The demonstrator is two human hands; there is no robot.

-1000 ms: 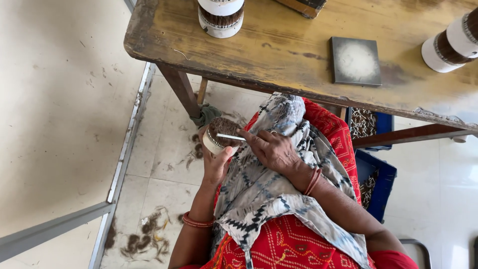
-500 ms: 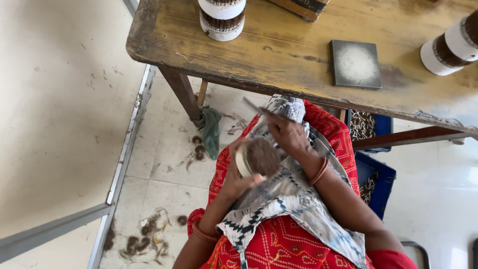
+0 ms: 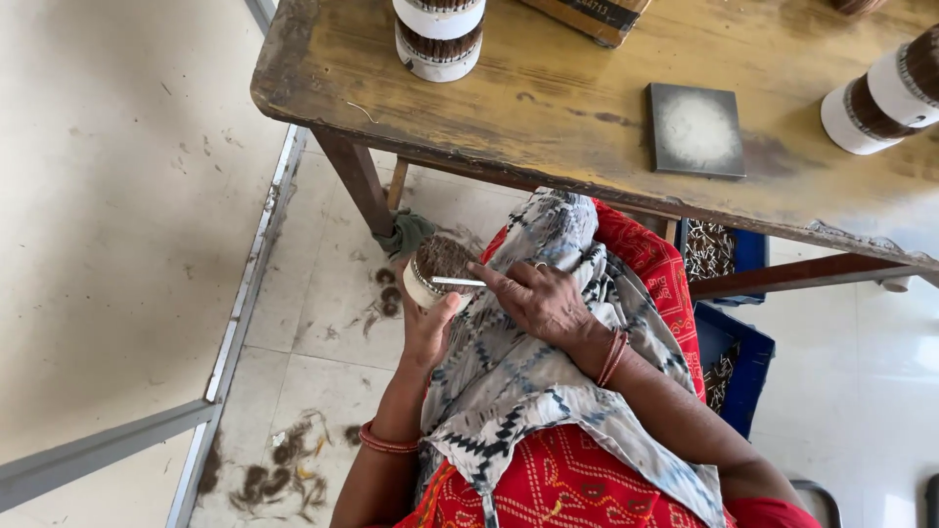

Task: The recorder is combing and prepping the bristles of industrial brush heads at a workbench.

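Two bare hands work over a lap draped in a grey patterned cloth (image 3: 548,372) above red clothing. The left hand (image 3: 427,328) cups a round brush head (image 3: 437,266) from below, fingers wrapped around its white band, the brown bristle face turned up just past the left knee, below the table edge. The right hand (image 3: 533,298) is closed around a thin metal tool (image 3: 458,282), pinched between thumb and fingers, its tip lying across the bristles.

The brush head looks light and small enough for one palm. Its band seems stiff and is the sound place to grip; the bristles appear soft and likely to shed or bend if squeezed.

Half a second ago the brush was held nearer the body with its side showing, and the right hand was lifted higher; now the brush sits further out and the tool rests on it.

Beyond, loose brown fibre clumps (image 3: 279,469) litter the tiled floor. Further off stands a worn wooden table (image 3: 548,108) carrying a dark square pad (image 3: 696,130), stacked brush heads (image 3: 439,34) at its far left, and another brush stack (image 3: 880,93) on the right.
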